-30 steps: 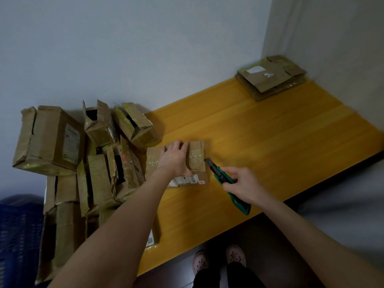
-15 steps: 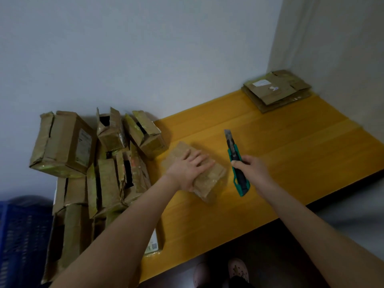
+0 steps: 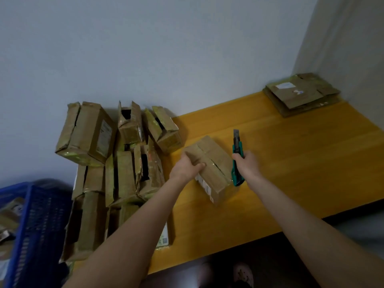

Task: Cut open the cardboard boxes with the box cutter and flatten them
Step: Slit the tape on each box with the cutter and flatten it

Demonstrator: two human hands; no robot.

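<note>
A small taped cardboard box (image 3: pixel 214 163) lies angled on the yellow table (image 3: pixel 301 163), a white label on its near side. My left hand (image 3: pixel 187 168) grips its left edge, thumb on top. My right hand (image 3: pixel 247 165) holds a green box cutter (image 3: pixel 236 150) just right of the box, blade out and pointing away from me. The blade is clear of the box.
A pile of several opened cardboard boxes (image 3: pixel 116 163) fills the table's left end against the wall. Flattened cardboard (image 3: pixel 301 93) is stacked in the far right corner. A blue plastic crate (image 3: pixel 35 229) stands at lower left. My feet show below the table's front edge.
My left hand has turned the box from flat under my palm to an angled position and now grips its edge. The cutter has swung upright beside the box.
</note>
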